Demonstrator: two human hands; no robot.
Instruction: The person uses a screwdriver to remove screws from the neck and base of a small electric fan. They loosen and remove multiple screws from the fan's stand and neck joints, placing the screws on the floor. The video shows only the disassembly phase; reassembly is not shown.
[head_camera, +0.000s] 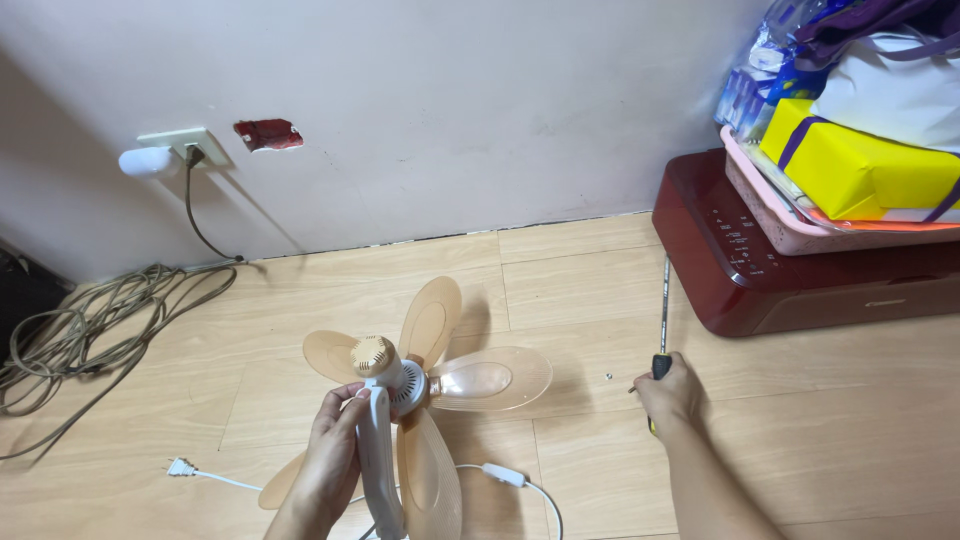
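My left hand (335, 455) grips the white stem of the small fan (400, 400), holding it up off the wooden floor (800, 440) so its peach blades spread free and the hub faces me. My right hand (668, 392) is clenched around the screwdriver (663, 320) handle, shaft pointing away toward the dark red printer (790, 270), with a tiny screw (608, 376) lying just beside it on the floor

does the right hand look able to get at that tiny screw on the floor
Probably yes: the small screw lies on bare floor just left of the right hand, nothing between them, though that hand already holds the screwdriver.
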